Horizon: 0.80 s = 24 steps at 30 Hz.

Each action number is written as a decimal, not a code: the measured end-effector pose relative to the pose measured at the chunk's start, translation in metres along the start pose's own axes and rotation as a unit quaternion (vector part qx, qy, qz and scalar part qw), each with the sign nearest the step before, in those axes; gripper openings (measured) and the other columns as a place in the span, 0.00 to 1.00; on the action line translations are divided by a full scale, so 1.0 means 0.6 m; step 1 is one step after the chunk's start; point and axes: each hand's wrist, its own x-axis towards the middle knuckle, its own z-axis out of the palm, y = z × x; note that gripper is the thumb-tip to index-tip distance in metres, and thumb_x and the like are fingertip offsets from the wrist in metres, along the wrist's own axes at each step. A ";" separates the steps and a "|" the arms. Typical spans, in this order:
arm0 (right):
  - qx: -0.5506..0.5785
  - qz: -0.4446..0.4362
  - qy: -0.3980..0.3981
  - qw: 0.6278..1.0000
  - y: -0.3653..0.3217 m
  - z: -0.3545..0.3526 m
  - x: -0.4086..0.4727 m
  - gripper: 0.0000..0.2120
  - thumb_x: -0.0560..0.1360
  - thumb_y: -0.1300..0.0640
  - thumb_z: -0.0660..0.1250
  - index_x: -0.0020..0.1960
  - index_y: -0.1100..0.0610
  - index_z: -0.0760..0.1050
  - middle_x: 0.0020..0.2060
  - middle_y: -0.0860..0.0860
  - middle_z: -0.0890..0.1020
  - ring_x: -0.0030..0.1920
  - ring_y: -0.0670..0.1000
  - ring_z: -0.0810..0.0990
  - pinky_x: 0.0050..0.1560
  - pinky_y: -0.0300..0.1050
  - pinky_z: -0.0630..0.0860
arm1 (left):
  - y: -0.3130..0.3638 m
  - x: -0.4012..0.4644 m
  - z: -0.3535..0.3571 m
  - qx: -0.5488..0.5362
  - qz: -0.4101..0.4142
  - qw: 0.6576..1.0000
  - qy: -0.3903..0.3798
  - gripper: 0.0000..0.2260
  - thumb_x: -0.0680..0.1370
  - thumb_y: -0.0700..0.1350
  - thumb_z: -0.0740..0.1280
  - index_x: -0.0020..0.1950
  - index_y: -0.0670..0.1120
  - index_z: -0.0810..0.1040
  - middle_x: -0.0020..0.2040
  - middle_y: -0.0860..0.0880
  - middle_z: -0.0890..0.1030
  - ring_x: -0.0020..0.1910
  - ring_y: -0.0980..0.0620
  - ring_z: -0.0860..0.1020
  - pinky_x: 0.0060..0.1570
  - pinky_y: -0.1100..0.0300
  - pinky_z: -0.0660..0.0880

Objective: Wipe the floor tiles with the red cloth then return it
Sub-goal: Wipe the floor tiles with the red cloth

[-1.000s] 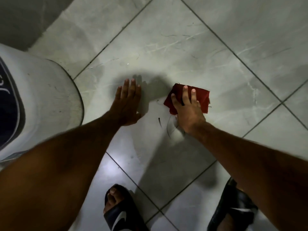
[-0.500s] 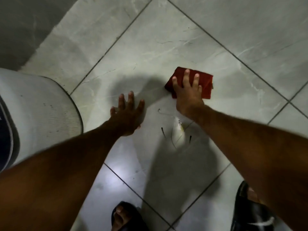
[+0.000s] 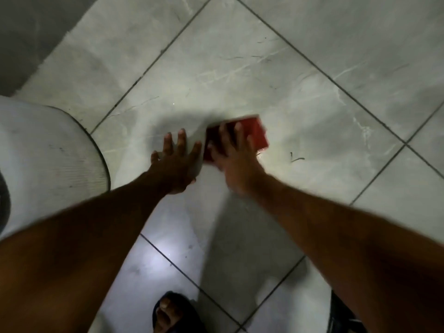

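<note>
Right hand point(image 3: 236, 162) flat, fingers spread, pressing red cloth point(image 3: 255, 134) on floor tiles point(image 3: 240, 68), left hand point(image 3: 176, 164) splayed just beside

2 hands point(image 3: 176, 162), 1 red cloth point(image 3: 255, 133), 2 sandals point(image 3: 189, 311).

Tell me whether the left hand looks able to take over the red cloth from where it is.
Probably yes. The left hand lies flat on the tile right beside the red cloth, nothing between them; only the right hand pressing on the cloth would have to lift.
</note>
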 end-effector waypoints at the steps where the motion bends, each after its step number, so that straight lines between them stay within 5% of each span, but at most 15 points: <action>1: -0.015 -0.045 -0.002 0.999 -0.027 0.025 -0.058 0.29 0.75 0.54 0.60 0.76 0.50 0.58 0.78 0.61 0.52 0.74 0.72 0.48 0.68 0.72 0.54 | 0.000 -0.001 -0.002 -0.003 0.001 1.000 -0.001 0.43 0.77 0.56 0.65 0.76 0.57 0.34 0.76 0.42 0.28 0.74 0.33 0.31 0.70 0.28 0.50; 6: -0.050 -0.158 -0.039 0.985 0.049 0.070 -0.270 0.29 0.70 0.57 0.63 0.71 0.48 0.67 0.73 0.61 0.67 0.70 0.71 0.64 0.62 0.71 0.67 | 0.005 -0.012 -0.013 -0.002 0.007 1.000 0.004 0.42 0.77 0.55 0.65 0.77 0.55 0.35 0.77 0.40 0.29 0.74 0.32 0.32 0.70 0.28 0.50; 12: 0.034 0.109 0.019 0.993 0.070 -0.008 -0.033 0.37 0.72 0.55 0.63 0.77 0.46 0.51 0.78 0.58 0.44 0.75 0.70 0.41 0.71 0.71 0.51 | 0.002 -0.003 -0.005 0.000 -0.001 1.000 0.009 0.42 0.77 0.56 0.65 0.77 0.56 0.36 0.77 0.41 0.30 0.75 0.32 0.33 0.70 0.28 0.51; 16: -0.011 -0.071 -0.029 0.997 0.010 0.056 -0.176 0.32 0.73 0.56 0.53 0.77 0.49 0.55 0.78 0.61 0.49 0.74 0.72 0.46 0.68 0.73 0.53 | 0.000 -0.003 -0.003 -0.001 0.000 1.000 0.013 0.43 0.76 0.57 0.66 0.77 0.57 0.36 0.77 0.42 0.30 0.75 0.33 0.34 0.70 0.28 0.52; 19: -0.040 -0.141 -0.065 0.987 0.100 0.054 -0.289 0.31 0.71 0.58 0.59 0.73 0.49 0.65 0.74 0.63 0.62 0.71 0.73 0.59 0.62 0.73 0.67 | -0.001 -0.003 -0.002 -0.006 0.004 1.000 0.023 0.43 0.75 0.58 0.66 0.77 0.57 0.37 0.78 0.42 0.31 0.75 0.33 0.35 0.69 0.28 0.53; 24: 0.037 0.179 0.007 0.983 0.191 -0.012 -0.108 0.37 0.72 0.54 0.62 0.77 0.48 0.50 0.77 0.63 0.43 0.74 0.73 0.42 0.68 0.75 0.53 | -0.003 0.001 0.002 0.008 0.003 1.000 0.030 0.43 0.75 0.58 0.65 0.77 0.57 0.36 0.78 0.41 0.32 0.75 0.31 0.36 0.68 0.27 0.54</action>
